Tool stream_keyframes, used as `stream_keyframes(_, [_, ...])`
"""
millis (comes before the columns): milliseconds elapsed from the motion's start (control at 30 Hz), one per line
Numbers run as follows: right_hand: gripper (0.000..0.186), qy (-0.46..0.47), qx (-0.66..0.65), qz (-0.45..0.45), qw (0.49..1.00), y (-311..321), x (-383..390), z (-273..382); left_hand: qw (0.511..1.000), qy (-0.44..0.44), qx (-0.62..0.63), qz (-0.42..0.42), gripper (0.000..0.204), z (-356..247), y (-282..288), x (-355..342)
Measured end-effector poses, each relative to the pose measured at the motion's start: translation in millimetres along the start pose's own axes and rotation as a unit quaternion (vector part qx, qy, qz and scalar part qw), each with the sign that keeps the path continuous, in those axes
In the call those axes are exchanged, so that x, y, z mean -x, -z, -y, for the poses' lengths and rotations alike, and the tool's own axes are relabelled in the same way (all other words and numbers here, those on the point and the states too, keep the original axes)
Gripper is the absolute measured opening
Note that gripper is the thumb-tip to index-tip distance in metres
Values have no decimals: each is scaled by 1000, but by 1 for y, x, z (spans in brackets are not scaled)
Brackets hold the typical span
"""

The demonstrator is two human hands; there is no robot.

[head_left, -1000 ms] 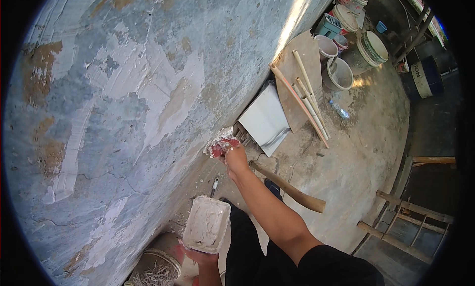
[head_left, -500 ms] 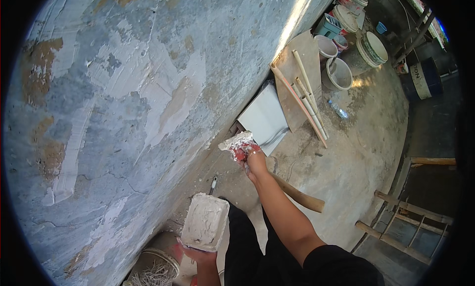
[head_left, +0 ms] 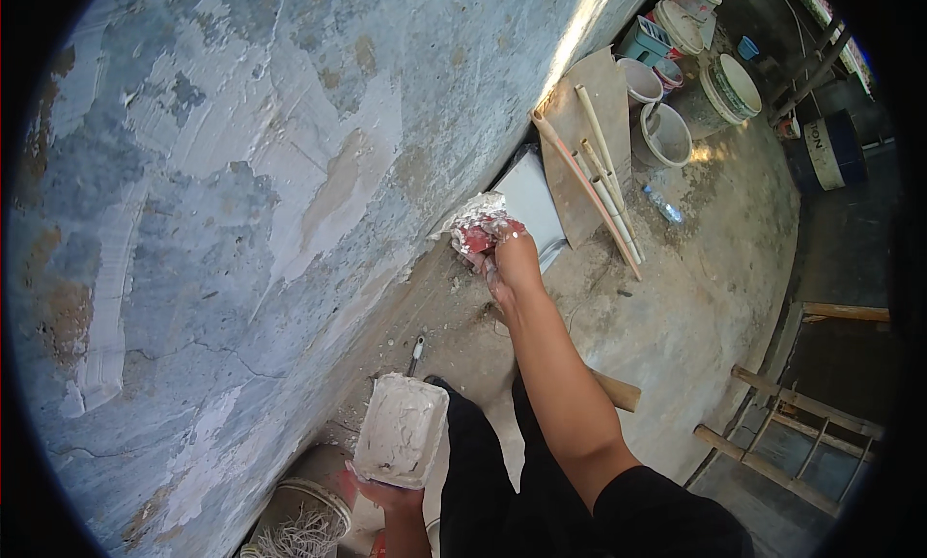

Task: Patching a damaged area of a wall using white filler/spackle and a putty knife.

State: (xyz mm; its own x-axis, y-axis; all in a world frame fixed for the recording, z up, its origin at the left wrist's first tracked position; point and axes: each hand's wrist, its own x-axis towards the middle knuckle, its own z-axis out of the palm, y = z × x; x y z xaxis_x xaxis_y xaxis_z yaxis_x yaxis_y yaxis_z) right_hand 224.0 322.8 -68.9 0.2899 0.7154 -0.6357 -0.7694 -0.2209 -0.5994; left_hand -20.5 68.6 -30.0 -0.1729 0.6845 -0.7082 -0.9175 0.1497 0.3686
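My right hand [head_left: 510, 254] is closed around the red, plaster-smeared handle of a putty knife [head_left: 480, 210]. White paste is heaped on its blade, which is close to the foot of the blue-grey wall [head_left: 319, 37]; whether the blade touches it I cannot tell. My left hand [head_left: 388, 493] supports a shallow rectangular tray [head_left: 384, 480] from below, in front of my legs. Pale putty [head_left: 404, 428] fills the tray nearly to its edges. Rough white patches and bare brown spots mark the wall.
Under the left hand's side stands a bucket [head_left: 333, 500] with stringy scraps. A small white-handled tool [head_left: 418, 346] lies past the tray. Farther off are bamboo poles [head_left: 603, 186], a white sheet [head_left: 529, 196], several buckets [head_left: 666, 157], a plastic bottle [head_left: 662, 206] and a wooden ladder [head_left: 772, 428].
My right hand has moved forward, away from my body, carrying the loaded putty knife closer to the wall. The left hand and tray have hardly moved.
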Motion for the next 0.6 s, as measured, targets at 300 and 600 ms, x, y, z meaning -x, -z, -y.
stream_keyframes(300, [25,-62,10,-67,996,61,-2,-52,1000,15,-14,19,79,7,-5,-2])
stream_keyframes(600, [30,-135,-203,-98,965,69,-13,-105,1000,2,-19,13,78,5,14,-5])
